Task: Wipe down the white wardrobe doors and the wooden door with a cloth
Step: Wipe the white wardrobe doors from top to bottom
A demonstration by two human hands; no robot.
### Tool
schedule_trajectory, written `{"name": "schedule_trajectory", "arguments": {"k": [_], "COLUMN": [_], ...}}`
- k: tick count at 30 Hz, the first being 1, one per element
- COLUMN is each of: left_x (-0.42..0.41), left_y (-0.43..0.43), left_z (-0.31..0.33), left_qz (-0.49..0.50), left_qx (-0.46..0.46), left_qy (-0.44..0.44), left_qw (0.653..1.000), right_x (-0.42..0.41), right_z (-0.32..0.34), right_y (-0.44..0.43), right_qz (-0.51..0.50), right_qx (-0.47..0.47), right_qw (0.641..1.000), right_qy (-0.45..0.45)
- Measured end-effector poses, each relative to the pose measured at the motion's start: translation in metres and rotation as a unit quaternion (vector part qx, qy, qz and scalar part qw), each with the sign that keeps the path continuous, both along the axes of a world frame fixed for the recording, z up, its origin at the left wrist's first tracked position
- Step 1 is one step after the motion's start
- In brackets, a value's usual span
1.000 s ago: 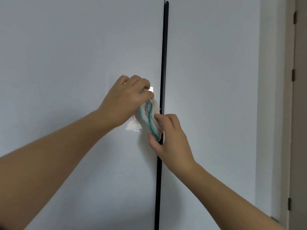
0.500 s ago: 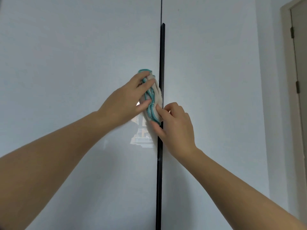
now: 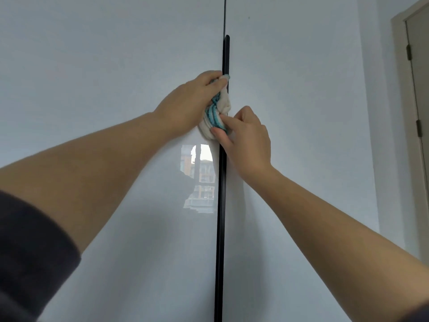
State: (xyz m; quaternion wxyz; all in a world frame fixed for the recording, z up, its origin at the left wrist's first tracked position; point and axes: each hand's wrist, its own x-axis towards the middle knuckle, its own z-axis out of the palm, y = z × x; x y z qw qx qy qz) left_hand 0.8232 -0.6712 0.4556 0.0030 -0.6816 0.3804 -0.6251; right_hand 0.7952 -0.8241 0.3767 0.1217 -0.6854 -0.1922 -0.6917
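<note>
Cloth (image 3: 223, 103) moved higher up black strip (image 3: 220, 228); left hand (image 3: 190, 101) fingers curled, gripping it; right hand (image 3: 247, 138) fingers pinching lower end.

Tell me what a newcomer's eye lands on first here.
Two bare hands meet at centre frame: the left hand grips a white, teal-striped cloth against the black strip between the white wardrobe doors, while the right hand pinches its lower end. Just below, a bright window reflection shines on the left door.
</note>
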Motion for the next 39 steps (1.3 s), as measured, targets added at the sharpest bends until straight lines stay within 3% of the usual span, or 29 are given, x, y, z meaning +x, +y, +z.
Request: {"name": "schedule_trajectory", "arguments": {"k": [2, 9, 15, 18, 25, 30, 34, 37, 39], "left_x": [-0.006, -0.001, -0.004, -0.005, -0.015, -0.020, -0.024, -0.036, -0.047], "left_y": [-0.002, 0.000, -0.006, -0.001, 0.014, 0.037, 0.047, 0.051, 0.054], "left_z": [0.011, 0.049, 0.079, 0.090, 0.139, 0.188, 0.227, 0.259, 0.276], "left_qz": [0.020, -0.037, -0.072, -0.089, -0.099, 0.026, 0.051, 0.047, 0.031], "left_qx": [-0.019, -0.048, -0.102, -0.076, -0.066, 0.001, 0.032, 0.045, 0.036], "left_qy": [0.013, -0.002, 0.036, 0.010, 0.019, -0.029, -0.030, 0.005, 0.074], "left_qw": [1.000, 0.998, 0.992, 0.993, 0.993, 0.999, 0.998, 0.998, 0.996], "right_x": [0.000, 0.008, 0.015, 0.013, -0.005, -0.023, -0.031, -0.043, -0.053], "right_z": [0.013, 0.059, 0.095, 0.110, 0.176, 0.237, 0.270, 0.296, 0.314], "right_y": [-0.001, -0.006, -0.006, -0.007, -0.015, -0.027, -0.031, -0.034, -0.034], "right_qz": [0.001, 0.007, 0.019, 0.028, 0.108, 0.121, 0.129, 0.142, 0.159], "right_qx": [0.000, -0.016, -0.029, -0.042, -0.012, -0.033, -0.077, -0.078, -0.087], "right_qw": [1.000, 1.000, 0.999, 0.998, 0.994, 0.990, 0.982, 0.972, 0.963], "right_qy": [0.004, -0.016, -0.035, -0.040, 0.017, 0.064, 0.114, 0.170, 0.200]}}
